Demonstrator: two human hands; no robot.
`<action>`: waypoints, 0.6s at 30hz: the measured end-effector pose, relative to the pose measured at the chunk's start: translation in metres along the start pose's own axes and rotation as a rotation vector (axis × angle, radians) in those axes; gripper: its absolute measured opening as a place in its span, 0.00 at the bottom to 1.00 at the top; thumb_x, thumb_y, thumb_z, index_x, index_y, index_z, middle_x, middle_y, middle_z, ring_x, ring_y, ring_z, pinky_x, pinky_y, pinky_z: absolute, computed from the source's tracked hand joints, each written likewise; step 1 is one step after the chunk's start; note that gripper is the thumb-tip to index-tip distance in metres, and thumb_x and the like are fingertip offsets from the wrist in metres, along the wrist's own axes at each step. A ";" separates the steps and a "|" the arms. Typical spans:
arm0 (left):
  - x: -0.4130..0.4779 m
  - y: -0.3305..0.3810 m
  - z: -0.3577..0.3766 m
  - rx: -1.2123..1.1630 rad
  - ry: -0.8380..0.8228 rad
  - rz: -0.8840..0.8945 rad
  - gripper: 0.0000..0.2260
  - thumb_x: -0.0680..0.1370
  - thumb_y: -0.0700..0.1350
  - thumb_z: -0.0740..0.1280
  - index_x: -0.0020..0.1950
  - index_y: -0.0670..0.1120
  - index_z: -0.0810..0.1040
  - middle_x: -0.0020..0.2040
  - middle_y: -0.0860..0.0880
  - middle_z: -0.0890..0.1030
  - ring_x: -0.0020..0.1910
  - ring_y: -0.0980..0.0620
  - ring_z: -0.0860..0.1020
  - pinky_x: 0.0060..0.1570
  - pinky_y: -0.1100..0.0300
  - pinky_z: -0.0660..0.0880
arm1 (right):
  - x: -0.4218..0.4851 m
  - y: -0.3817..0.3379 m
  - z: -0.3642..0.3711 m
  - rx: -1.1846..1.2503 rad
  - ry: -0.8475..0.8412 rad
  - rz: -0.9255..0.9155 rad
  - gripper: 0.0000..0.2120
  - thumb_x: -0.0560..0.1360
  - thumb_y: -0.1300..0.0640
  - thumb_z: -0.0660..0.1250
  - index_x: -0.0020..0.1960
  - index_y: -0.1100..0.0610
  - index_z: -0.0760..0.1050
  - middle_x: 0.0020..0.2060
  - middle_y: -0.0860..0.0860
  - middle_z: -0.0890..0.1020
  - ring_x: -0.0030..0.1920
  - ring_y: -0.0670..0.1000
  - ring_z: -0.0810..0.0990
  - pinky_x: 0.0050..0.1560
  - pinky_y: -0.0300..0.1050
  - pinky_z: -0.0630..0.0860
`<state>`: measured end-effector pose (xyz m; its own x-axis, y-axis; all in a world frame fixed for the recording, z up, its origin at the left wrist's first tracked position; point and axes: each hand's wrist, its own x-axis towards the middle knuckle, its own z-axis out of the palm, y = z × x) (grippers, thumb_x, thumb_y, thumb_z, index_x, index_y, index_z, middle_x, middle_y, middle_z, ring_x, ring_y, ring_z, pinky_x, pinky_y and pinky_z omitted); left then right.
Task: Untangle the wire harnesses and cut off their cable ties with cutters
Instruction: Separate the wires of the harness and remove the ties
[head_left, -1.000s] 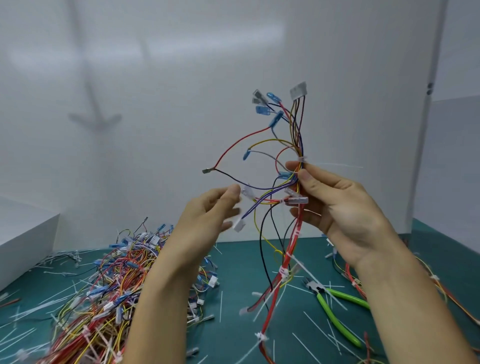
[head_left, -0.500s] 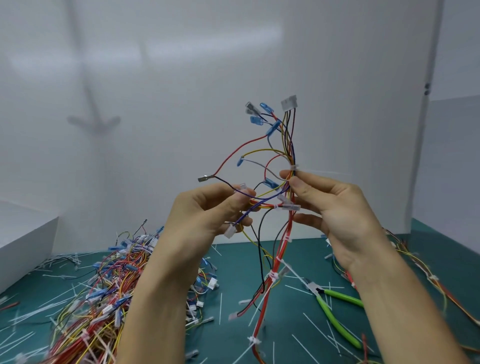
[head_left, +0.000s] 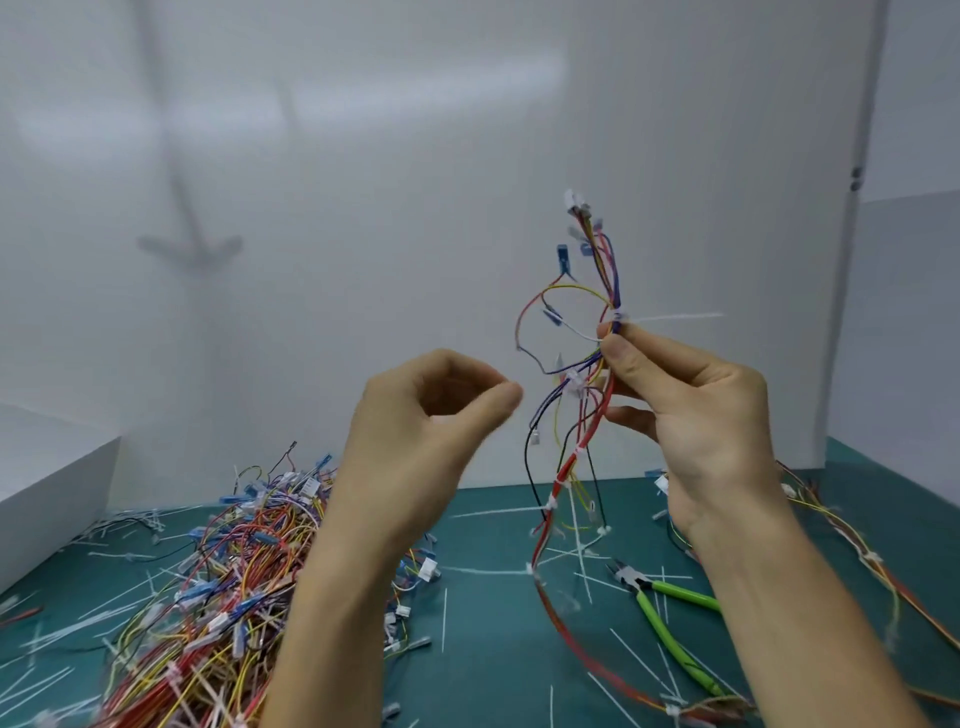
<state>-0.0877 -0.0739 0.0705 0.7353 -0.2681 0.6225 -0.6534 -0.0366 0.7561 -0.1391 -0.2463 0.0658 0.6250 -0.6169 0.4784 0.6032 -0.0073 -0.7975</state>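
My right hand (head_left: 696, 415) pinches a multicoloured wire harness (head_left: 597, 280) between thumb and forefinger, just under a white cable tie (head_left: 675, 316) whose tail sticks out to the right. The harness stands upright, its connectors at the top. Its red lower part hangs down to the teal mat (head_left: 493, 649). My left hand (head_left: 431, 431) hovers left of the harness, fingers curled, thumb and forefinger tips close together, with nothing visible in it. Green-handled cutters (head_left: 670, 623) lie on the mat below my right forearm.
A big tangled pile of harnesses (head_left: 223, 571) covers the mat on the left. More harnesses (head_left: 852, 540) lie at the right. Several cut white tie pieces are scattered over the mat. A white box (head_left: 47, 483) stands at the far left, and white walls close in behind.
My left hand let go of the loose wires and pulled away to the left. My right hand turned the harness, so its branches now bunch closer together.
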 end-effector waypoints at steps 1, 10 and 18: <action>-0.002 0.003 0.005 0.047 -0.044 0.044 0.04 0.72 0.50 0.75 0.45 0.53 0.84 0.41 0.57 0.85 0.43 0.61 0.83 0.42 0.67 0.77 | -0.001 0.001 0.002 0.006 -0.002 0.001 0.05 0.72 0.59 0.74 0.46 0.51 0.86 0.37 0.51 0.87 0.36 0.48 0.84 0.33 0.39 0.80; -0.008 0.004 0.026 0.480 -0.014 0.084 0.12 0.72 0.52 0.76 0.50 0.55 0.76 0.42 0.58 0.82 0.37 0.60 0.82 0.44 0.53 0.80 | -0.012 0.005 0.015 -0.007 -0.167 -0.003 0.08 0.73 0.65 0.72 0.50 0.56 0.85 0.40 0.52 0.87 0.38 0.52 0.87 0.38 0.39 0.81; 0.000 -0.013 0.013 0.260 0.101 -0.034 0.09 0.72 0.45 0.75 0.48 0.54 0.79 0.38 0.56 0.84 0.32 0.54 0.84 0.44 0.49 0.82 | -0.013 0.002 0.012 -0.120 -0.483 0.005 0.11 0.77 0.65 0.67 0.58 0.58 0.82 0.50 0.50 0.87 0.54 0.47 0.84 0.56 0.41 0.80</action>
<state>-0.0819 -0.0861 0.0583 0.7635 -0.1660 0.6242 -0.6425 -0.2937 0.7078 -0.1399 -0.2288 0.0624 0.8032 -0.1825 0.5671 0.5557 -0.1133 -0.8236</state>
